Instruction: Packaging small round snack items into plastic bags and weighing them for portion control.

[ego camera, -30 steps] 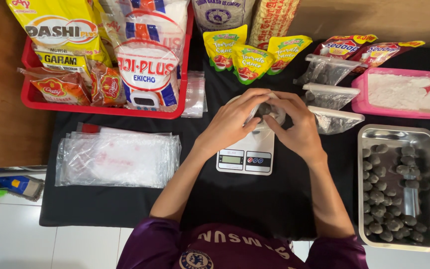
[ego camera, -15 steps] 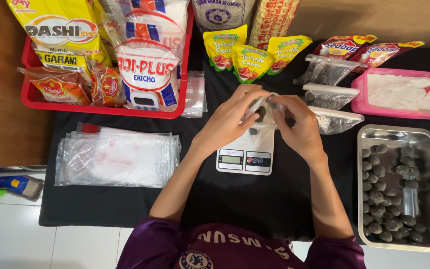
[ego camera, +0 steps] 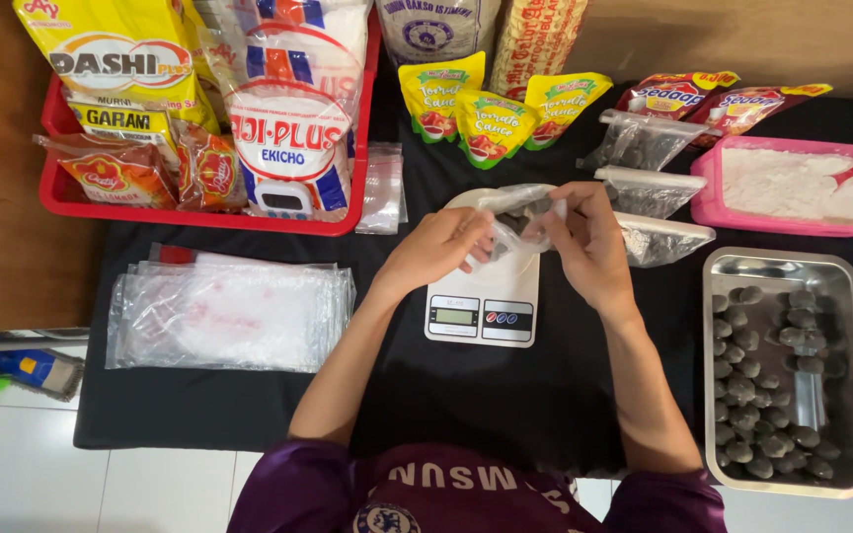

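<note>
Both my hands hold a small clear plastic bag (ego camera: 518, 212) with dark round balls in it, just above a white kitchen scale (ego camera: 486, 296). My left hand (ego camera: 439, 249) pinches the bag's near left edge. My right hand (ego camera: 584, 242) grips its right side near the top. The bag lies tilted, its opening toward the far side. The scale's platform is partly hidden under the bag and my hands; its display and buttons show at the near edge.
Three filled clear bags (ego camera: 649, 188) lie right of the scale. A steel tray (ego camera: 846, 276) of dark balls stands at right, a pink tub (ego camera: 713, 163) of white powder behind it. Empty bags (ego camera: 229, 311) lie left; a red basket (ego camera: 199, 215) of packets behind.
My hands lifted the bag off the scale platform, drew it toward me and tilted it sideways. My left hand slid down to the bag's near edge.
</note>
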